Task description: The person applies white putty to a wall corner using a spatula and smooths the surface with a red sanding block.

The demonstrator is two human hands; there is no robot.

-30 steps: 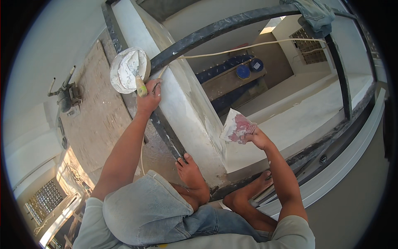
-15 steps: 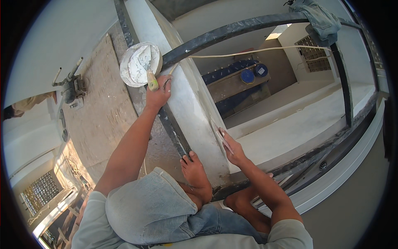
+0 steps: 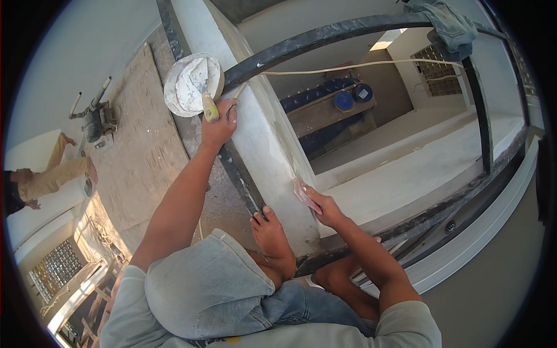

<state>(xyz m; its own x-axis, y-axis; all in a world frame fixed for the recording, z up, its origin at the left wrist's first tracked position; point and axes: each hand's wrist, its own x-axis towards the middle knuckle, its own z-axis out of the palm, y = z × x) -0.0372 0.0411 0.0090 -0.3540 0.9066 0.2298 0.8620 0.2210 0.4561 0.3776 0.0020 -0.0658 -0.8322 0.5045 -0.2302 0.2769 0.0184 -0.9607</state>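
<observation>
My left hand [image 3: 219, 126] is closed beside the tub [image 3: 219, 81] of white putty, right against the handle of a putty knife [image 3: 209, 107]. That knife lies across the putty with its blade coated white. What the curled left fingers hold is hidden. In my right hand [image 3: 326, 207] is a thin pinkish flat scraper [image 3: 303, 194], pinched between thumb and fingers. Its edge meets the inner side of the white ledge [image 3: 255, 142]. My bare foot [image 3: 272, 238] rests on the ledge's left side, by a dark metal bar [image 3: 241, 180].
A dark metal rail [image 3: 325, 42] curves over the opening, with cloth [image 3: 447, 26] draped at its corner. Lower down stand two blue-topped containers [image 3: 343, 101] on a plank. Left are a plywood sheet [image 3: 154, 139], a power tool [image 3: 96, 122] and another person [image 3: 52, 177].
The scraper in my right hand has turned, its broad pink face now showing. My left hand stays by the tub. The other person has come further into view at the left.
</observation>
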